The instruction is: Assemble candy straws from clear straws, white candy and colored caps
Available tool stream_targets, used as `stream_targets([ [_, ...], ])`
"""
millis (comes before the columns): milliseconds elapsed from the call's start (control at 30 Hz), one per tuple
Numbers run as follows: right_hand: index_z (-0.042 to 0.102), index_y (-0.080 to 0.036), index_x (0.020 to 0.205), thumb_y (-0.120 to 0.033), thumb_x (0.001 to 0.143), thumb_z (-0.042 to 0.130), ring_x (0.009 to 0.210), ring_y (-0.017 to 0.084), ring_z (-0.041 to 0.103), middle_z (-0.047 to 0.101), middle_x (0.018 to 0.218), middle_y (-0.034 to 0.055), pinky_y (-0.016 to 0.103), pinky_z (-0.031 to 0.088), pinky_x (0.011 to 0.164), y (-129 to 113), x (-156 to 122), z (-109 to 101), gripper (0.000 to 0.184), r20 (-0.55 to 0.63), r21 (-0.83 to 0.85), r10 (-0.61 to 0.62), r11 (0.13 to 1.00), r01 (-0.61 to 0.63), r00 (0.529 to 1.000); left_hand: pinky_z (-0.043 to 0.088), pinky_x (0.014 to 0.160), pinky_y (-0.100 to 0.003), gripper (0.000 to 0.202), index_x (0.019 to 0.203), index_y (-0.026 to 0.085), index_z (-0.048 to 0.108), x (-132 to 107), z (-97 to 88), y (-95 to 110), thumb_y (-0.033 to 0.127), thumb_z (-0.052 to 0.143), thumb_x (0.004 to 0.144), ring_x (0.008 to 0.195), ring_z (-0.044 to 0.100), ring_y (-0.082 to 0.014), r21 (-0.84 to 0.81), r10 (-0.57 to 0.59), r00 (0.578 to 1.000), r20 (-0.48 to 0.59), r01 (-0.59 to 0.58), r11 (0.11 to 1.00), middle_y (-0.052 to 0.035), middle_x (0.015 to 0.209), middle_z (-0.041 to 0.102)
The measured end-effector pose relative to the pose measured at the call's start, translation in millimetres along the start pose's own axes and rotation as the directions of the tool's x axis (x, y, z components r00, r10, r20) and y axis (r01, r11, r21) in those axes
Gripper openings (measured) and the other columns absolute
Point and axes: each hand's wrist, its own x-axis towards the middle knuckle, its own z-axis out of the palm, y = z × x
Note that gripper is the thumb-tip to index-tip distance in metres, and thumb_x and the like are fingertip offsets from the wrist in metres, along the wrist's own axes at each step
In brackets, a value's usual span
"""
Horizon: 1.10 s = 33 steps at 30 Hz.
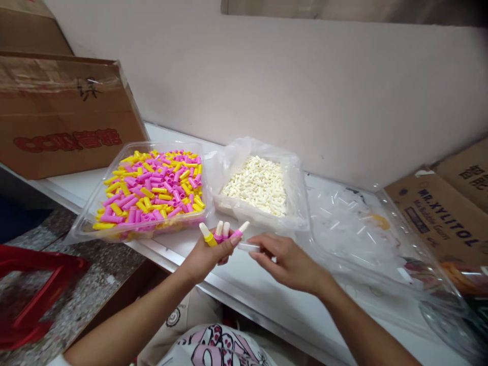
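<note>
Nearest is the person's lap, with a printed top [224, 345] below the desk's near edge. Over that edge, about midway along, are both hands. The left hand [208, 254] is curled around four tubes [225, 236], one yellow and three pink, each with a white tip pointing up and outward. The right hand [284, 259] pinches a small translucent piece [249, 247] between thumb and fingers, just beside the rightmost pink tube; whether the two touch is hard to make out.

Left of the hands, on the speckled floor, stands a red stool [41, 295]. Beyond the hands on the white desk [244, 284], a clear tray [87, 216] heaped with loose pink and yellow tubes [152, 190] sits to the left, one corner jutting past the near edge. A plastic-lined tray [299, 193] of short white pieces [259, 185] sits in the middle, towards the back edge. On the right, a second clear tray [381, 277] holds see-through pieces [335, 216].

A cardboard box [64, 117] occupies the desk's far left corner; a printed carton [438, 218] stands beyond the right-hand tray. The pale wall [285, 91] rises behind the back edge.
</note>
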Motion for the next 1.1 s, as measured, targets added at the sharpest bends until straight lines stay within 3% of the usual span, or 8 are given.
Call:
stream_targets([
  [133,0.056,-0.020,0.082,-0.040,0.088,0.054,0.064,0.011,0.053,0.059,0.072,-0.0007,0.024,0.044,0.058,-16.6,6.0,36.5,0.021,-0.209,0.317,0.110,0.948,-0.039,0.972,0.022,0.042,-0.019,0.035,0.079,0.017,0.050,-2.5,13.0,-7.0,0.047,0.067,0.074,0.043,0.032,-0.0037,-0.089,-0.021,0.999,0.024,0.023,0.996,0.0082,0.054,0.039],
  [267,0.049,-0.022,0.097,-0.042,0.094,0.040,0.073,0.013,0.059,0.061,0.090,0.0031,0.027,0.050,0.063,-10.4,1.0,36.6,0.022,-0.206,0.540,0.236,0.837,-0.091,0.950,0.031,0.041,-0.020,0.038,0.079,0.017,0.051,-7.6,5.6,0.9,0.053,0.063,0.075,0.045,0.045,-0.0075,0.036,-0.030,1.000,0.008,0.029,0.999,0.0025,0.062,0.053],
  [433,0.058,-0.021,0.106,-0.037,0.093,0.046,0.071,0.014,0.057,0.061,0.081,0.0030,0.028,0.047,0.066,-1.0,-2.3,5.3,0.024,-0.194,0.070,0.091,0.994,-0.078,0.977,0.034,0.045,-0.021,0.036,0.070,0.019,0.047,-11.6,-9.0,19.9,0.048,0.067,0.072,0.050,0.043,-0.0083,0.288,0.013,1.000,0.024,-0.019,0.957,0.0044,0.061,0.047],
  [733,0.058,-0.018,0.109,-0.031,0.095,0.043,0.073,0.014,0.054,0.059,0.085,0.0064,0.025,0.043,0.063,-7.7,2.3,-5.1,0.025,-0.043,-0.241,-0.281,0.934,0.263,0.959,0.029,0.052,-0.024,0.027,0.066,0.019,0.049,-19.2,-9.0,44.8,0.040,0.057,0.080,0.057,0.037,-0.0107,0.504,0.061,0.960,0.273,-0.197,0.841,0.0035,0.062,0.042],
  [833,0.061,-0.017,0.095,-0.034,0.095,0.038,0.064,0.014,0.049,0.056,0.074,0.0050,0.026,0.038,0.057,-15.5,3.0,-2.3,0.029,-0.002,-0.353,-0.291,0.895,0.271,0.957,0.032,0.056,-0.026,0.015,0.071,0.020,0.054,-20.9,-11.1,48.1,0.032,0.054,0.080,0.060,0.043,-0.0133,0.646,0.115,0.918,0.379,-0.352,0.677,-0.0002,0.067,0.052],
  [933,0.058,-0.017,0.083,-0.037,0.096,0.034,0.060,0.012,0.046,0.054,0.070,0.0025,0.026,0.035,0.056,-24.5,3.4,-1.7,0.033,0.035,-0.222,-0.177,0.958,0.180,0.984,0.033,0.060,-0.030,0.007,0.077,0.020,0.056,-20.2,-13.1,49.6,0.025,0.057,0.074,0.065,0.046,-0.0168,0.718,0.207,0.817,0.538,-0.573,0.394,-0.0035,0.072,0.057],
  [1033,0.052,-0.019,0.071,-0.047,0.096,0.027,0.054,0.010,0.043,0.048,0.059,-0.0016,0.024,0.034,0.052,-28.7,5.9,4.0,0.046,0.162,0.121,0.134,0.981,-0.154,0.978,0.033,0.060,-0.032,0.005,0.078,0.020,0.053,-19.7,-12.9,47.8,0.024,0.054,0.076,0.064,0.045,-0.0180,0.692,0.221,0.702,0.677,-0.709,0.135,-0.0047,0.071,0.056],
  [1100,0.049,-0.019,0.066,-0.057,0.094,0.021,0.045,0.010,0.037,0.038,0.050,-0.0042,0.023,0.032,0.046,-25.1,9.2,10.9,0.055,0.349,0.273,0.288,0.879,-0.390,0.892,0.034,0.060,-0.032,0.005,0.077,0.019,0.051,-18.7,-13.9,40.6,0.020,0.048,0.080,0.064,0.045,-0.0182,0.648,0.187,0.635,0.749,-0.761,-0.009,-0.0056,0.071,0.056],
])
